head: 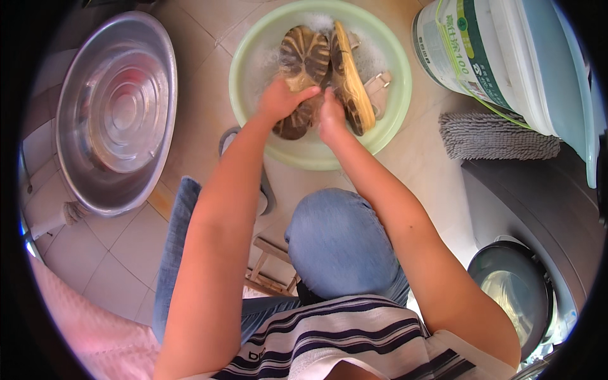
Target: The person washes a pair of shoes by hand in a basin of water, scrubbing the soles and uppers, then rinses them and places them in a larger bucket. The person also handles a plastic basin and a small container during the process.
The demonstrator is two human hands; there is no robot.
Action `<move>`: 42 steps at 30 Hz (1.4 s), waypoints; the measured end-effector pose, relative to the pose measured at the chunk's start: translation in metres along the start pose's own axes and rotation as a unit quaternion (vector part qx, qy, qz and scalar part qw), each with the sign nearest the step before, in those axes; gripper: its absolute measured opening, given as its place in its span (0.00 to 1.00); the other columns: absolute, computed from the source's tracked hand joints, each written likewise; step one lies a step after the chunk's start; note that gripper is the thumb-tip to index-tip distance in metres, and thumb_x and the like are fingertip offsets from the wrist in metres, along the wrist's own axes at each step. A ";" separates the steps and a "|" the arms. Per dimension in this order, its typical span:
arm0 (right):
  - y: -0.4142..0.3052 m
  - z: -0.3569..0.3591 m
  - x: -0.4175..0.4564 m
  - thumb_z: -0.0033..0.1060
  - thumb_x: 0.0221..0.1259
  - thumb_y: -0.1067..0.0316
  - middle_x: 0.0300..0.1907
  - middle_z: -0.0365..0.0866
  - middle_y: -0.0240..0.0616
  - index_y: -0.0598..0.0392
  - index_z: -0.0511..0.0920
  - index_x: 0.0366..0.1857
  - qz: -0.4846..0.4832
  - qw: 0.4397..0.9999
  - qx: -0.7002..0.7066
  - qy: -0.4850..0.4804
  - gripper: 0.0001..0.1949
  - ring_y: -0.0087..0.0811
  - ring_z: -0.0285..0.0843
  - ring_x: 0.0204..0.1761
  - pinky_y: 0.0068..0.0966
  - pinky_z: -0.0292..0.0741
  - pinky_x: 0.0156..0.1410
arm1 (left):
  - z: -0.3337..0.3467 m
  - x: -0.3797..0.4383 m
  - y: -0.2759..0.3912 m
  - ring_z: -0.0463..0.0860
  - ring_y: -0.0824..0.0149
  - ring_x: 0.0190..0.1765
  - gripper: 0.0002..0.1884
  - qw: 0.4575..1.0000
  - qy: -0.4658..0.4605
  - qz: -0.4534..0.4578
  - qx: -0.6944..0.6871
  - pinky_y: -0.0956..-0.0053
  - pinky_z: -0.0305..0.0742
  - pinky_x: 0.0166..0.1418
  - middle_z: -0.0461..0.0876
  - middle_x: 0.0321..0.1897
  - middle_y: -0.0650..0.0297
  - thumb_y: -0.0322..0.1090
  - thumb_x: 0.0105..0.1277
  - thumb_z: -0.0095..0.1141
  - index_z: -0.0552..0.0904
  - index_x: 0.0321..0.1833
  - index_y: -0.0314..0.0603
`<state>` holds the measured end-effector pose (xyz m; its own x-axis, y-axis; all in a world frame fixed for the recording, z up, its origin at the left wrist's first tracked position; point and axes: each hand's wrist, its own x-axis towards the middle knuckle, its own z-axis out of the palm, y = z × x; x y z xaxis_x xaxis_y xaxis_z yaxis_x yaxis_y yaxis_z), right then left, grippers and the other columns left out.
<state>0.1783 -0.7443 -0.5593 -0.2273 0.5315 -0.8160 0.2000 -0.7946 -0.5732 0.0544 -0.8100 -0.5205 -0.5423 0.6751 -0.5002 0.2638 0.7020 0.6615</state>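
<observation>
A pale green plastic basin (396,128) holds soapy water and a pair of shoes. One shoe (304,52) lies with its dark and tan patterned sole facing up, and my left hand (283,99) grips it around the middle, thumb across the sole. The other shoe (351,71) rests on its side to the right, its yellowish sole edge upward and a light strap with a buckle (378,85) spread out beside it. My right hand (331,114) is between the two shoes, close against them; its fingers are partly hidden, so its hold is unclear.
A large metal basin (164,142) stands at the left. To the right are a white bucket (489,57) bearing writing, a grey chenille mop head (498,137) and a dark round pan or lid (510,285). My denim-covered knee (339,242) is just below the green basin, near a wooden stool (268,266).
</observation>
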 end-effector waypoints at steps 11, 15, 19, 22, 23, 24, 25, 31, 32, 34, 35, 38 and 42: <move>0.001 0.010 -0.010 0.45 0.73 0.53 0.44 0.81 0.65 0.68 0.79 0.41 -0.215 0.958 -0.165 0.097 0.22 0.61 0.78 0.52 0.48 0.72 0.57 | 0.027 -0.007 0.014 0.83 0.35 0.50 0.44 0.969 0.133 -0.192 0.074 0.50 0.76 0.57 0.84 0.42 0.33 0.70 0.73 0.37 0.86 0.40 0.25; 0.007 0.010 0.001 0.46 0.70 0.56 0.43 0.82 0.66 0.68 0.81 0.37 -0.237 0.927 -0.249 0.153 0.21 0.61 0.80 0.50 0.48 0.73 0.55 | 0.033 -0.002 0.011 0.83 0.35 0.50 0.44 0.970 0.120 -0.198 0.078 0.48 0.75 0.58 0.84 0.42 0.33 0.69 0.74 0.34 0.86 0.41 0.25; 0.000 -0.001 0.009 0.45 0.69 0.59 0.39 0.83 0.65 0.66 0.82 0.32 -0.253 0.888 -0.374 0.084 0.20 0.63 0.81 0.45 0.51 0.75 0.52 | 0.026 -0.002 0.020 0.82 0.35 0.51 0.44 0.972 0.097 -0.190 0.095 0.48 0.75 0.59 0.83 0.43 0.33 0.69 0.74 0.33 0.86 0.44 0.26; -0.005 -0.005 0.014 0.46 0.69 0.57 0.39 0.83 0.64 0.65 0.83 0.33 -0.253 0.855 -0.447 0.062 0.20 0.63 0.82 0.44 0.50 0.77 0.51 | 0.031 -0.001 0.010 0.82 0.37 0.52 0.41 0.976 0.109 -0.176 0.063 0.50 0.75 0.59 0.84 0.44 0.34 0.67 0.74 0.37 0.86 0.46 0.27; -0.009 -0.011 0.015 0.46 0.70 0.55 0.41 0.84 0.63 0.64 0.84 0.36 -0.233 0.853 -0.464 0.044 0.21 0.61 0.83 0.45 0.46 0.78 0.51 | 0.031 0.000 0.006 0.83 0.40 0.52 0.38 0.979 0.094 -0.175 0.046 0.53 0.76 0.59 0.84 0.45 0.36 0.65 0.74 0.41 0.85 0.47 0.28; -0.013 -0.014 0.013 0.47 0.71 0.52 0.43 0.84 0.62 0.63 0.84 0.39 -0.209 0.852 -0.479 0.024 0.22 0.58 0.83 0.46 0.43 0.78 0.52 | 0.025 -0.001 0.006 0.84 0.43 0.52 0.35 0.981 0.078 -0.175 0.034 0.55 0.77 0.59 0.85 0.46 0.38 0.63 0.74 0.45 0.85 0.49 0.29; -0.017 -0.015 0.011 0.48 0.72 0.48 0.50 0.82 0.58 0.61 0.82 0.46 -0.149 0.911 -0.385 0.005 0.24 0.54 0.81 0.51 0.41 0.77 0.55 | 0.020 -0.006 0.004 0.84 0.48 0.52 0.32 0.971 0.060 -0.183 -0.143 0.58 0.77 0.59 0.86 0.47 0.42 0.61 0.74 0.49 0.84 0.50 0.31; -0.022 -0.022 -0.023 0.56 0.67 0.34 0.67 0.70 0.48 0.63 0.68 0.67 -0.028 0.978 -0.012 -0.208 0.40 0.36 0.69 0.68 0.31 0.65 0.71 | 0.005 -0.028 0.004 0.82 0.65 0.51 0.24 0.861 0.019 -0.151 -0.485 0.67 0.76 0.57 0.84 0.48 0.56 0.52 0.72 0.60 0.80 0.55 0.35; -0.021 -0.020 -0.028 0.60 0.64 0.35 0.62 0.76 0.53 0.65 0.66 0.66 -0.077 0.978 -0.095 -0.168 0.41 0.42 0.75 0.64 0.33 0.70 0.67 | 0.007 -0.027 0.005 0.83 0.60 0.50 0.25 0.917 0.046 -0.145 -0.368 0.65 0.77 0.56 0.85 0.47 0.53 0.54 0.73 0.57 0.80 0.53 0.33; -0.019 -0.015 -0.028 0.61 0.65 0.37 0.58 0.79 0.55 0.65 0.68 0.63 -0.163 0.945 -0.263 -0.110 0.38 0.46 0.78 0.61 0.37 0.73 0.63 | 0.012 -0.024 0.013 0.84 0.52 0.49 0.30 0.982 0.093 -0.122 -0.114 0.61 0.77 0.54 0.85 0.44 0.46 0.58 0.74 0.53 0.79 0.50 0.28; -0.017 -0.012 -0.028 0.61 0.65 0.38 0.56 0.80 0.57 0.66 0.68 0.61 -0.204 0.913 -0.344 -0.079 0.37 0.48 0.79 0.59 0.39 0.75 0.61 | 0.017 -0.019 0.011 0.84 0.47 0.48 0.31 0.986 0.081 -0.129 -0.067 0.58 0.77 0.54 0.85 0.43 0.43 0.59 0.74 0.50 0.79 0.49 0.27; -0.011 0.001 -0.023 0.57 0.66 0.36 0.46 0.82 0.67 0.70 0.71 0.54 -0.190 0.880 -0.434 -0.032 0.37 0.63 0.80 0.51 0.47 0.75 0.56 | 0.034 -0.007 -0.002 0.83 0.36 0.46 0.36 0.984 0.085 -0.154 0.038 0.52 0.76 0.52 0.84 0.42 0.36 0.63 0.74 0.45 0.79 0.48 0.25; -0.003 -0.003 -0.014 0.54 0.69 0.38 0.46 0.79 0.72 0.73 0.72 0.52 -0.258 0.858 -0.445 -0.011 0.36 0.68 0.78 0.51 0.50 0.75 0.55 | 0.048 -0.002 0.003 0.82 0.33 0.48 0.37 0.971 0.163 -0.164 0.054 0.49 0.75 0.54 0.84 0.42 0.35 0.64 0.73 0.46 0.80 0.50 0.24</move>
<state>0.1842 -0.7485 -0.5462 -0.5200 0.7322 -0.4399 0.7130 0.0884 -0.6956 0.0953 -0.7983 -0.5441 -0.8301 0.3156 -0.4597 0.1060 0.8987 0.4255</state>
